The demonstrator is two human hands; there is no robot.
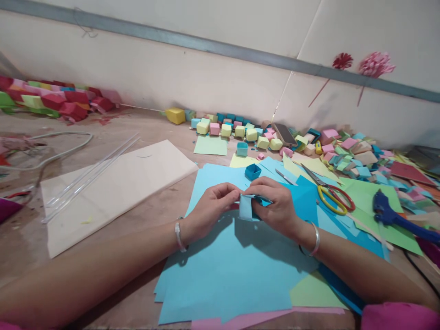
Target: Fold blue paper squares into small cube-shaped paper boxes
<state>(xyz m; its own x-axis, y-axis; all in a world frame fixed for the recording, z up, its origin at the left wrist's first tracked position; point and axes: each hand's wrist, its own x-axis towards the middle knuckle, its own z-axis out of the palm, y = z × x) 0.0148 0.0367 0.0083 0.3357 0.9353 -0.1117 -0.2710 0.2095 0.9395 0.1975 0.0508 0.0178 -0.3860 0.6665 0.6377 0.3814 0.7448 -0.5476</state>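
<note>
Hands meet at the middle of the table over a spread of blue paper sheets point(223, 266). Left hand point(209, 208) is curled, its fingertips pinched on the left edge of a small, partly folded light-blue paper piece point(245, 207); right hand point(275, 204) is curled too, thumb and fingers closed over the top and right side of the same piece, so both hands grip it between them just above the sheets. Each wrist wears a silver bangle. Just beyond the hands sits a finished dark-blue paper box point(253, 171), open side up, and a little further back a smaller teal paper box point(242, 148). To the right, yellow-and-red-handled scissors point(330, 192) lie on green paper sheets point(371, 197), with a blue glue gun point(395, 215) near the right edge. A row of small folded paper cubes point(240, 130) in yellow, pink, green and blue runs along the back near the wall, thickening into a loose heap on the right. A large white board point(113, 192) lies to the left with clear plastic rods point(92, 174) across it. Red and pink paper boxes point(58, 98) are piled at the far left, and two paper flowers point(360, 64) on sticks lean on the wall.
</note>
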